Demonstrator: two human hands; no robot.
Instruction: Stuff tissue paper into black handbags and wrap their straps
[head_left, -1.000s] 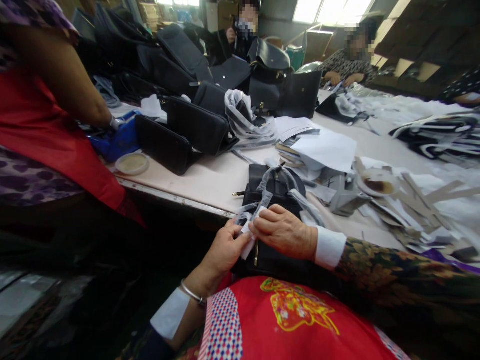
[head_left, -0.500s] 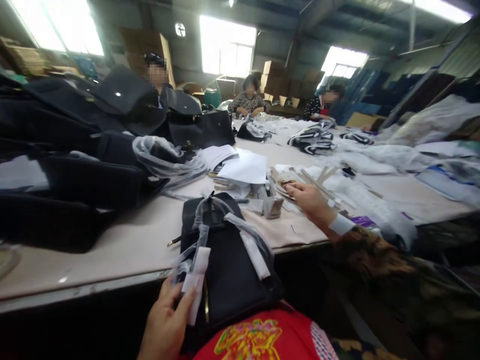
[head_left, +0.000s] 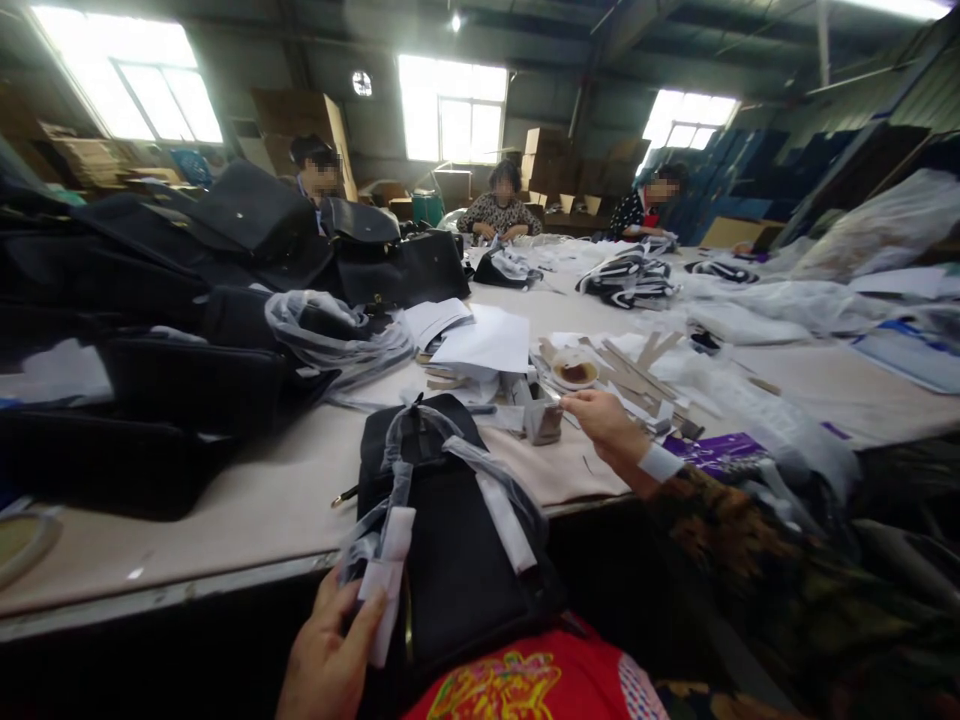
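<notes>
A black backpack point(head_left: 450, 540) leans against the table edge and my lap, its straps wrapped in clear plastic and white foam. My left hand point(head_left: 330, 630) is closed on the wrapped left strap point(head_left: 384, 585), low beside the bag. Over the table, my right hand point(head_left: 604, 425) is pinched, fingertips at a small grey box point(head_left: 544, 418); a thin pale thing seems to be between them, too small to name. Just behind those fingers sits a round dish point(head_left: 576, 370) with brown stuff in it.
Black bags point(head_left: 172, 370) are piled on the left. White papers point(head_left: 480, 338) lie mid-table, with cardboard strips point(head_left: 637, 370) and plastic wrap point(head_left: 757, 420) to the right. A tape roll point(head_left: 26, 545) is at the left edge. Several people point(head_left: 499, 210) work across the table.
My right hand has moved from over the brown dish toward me and slightly left, to the grey box. The dish is now uncovered. My left hand keeps hold of the strap.
</notes>
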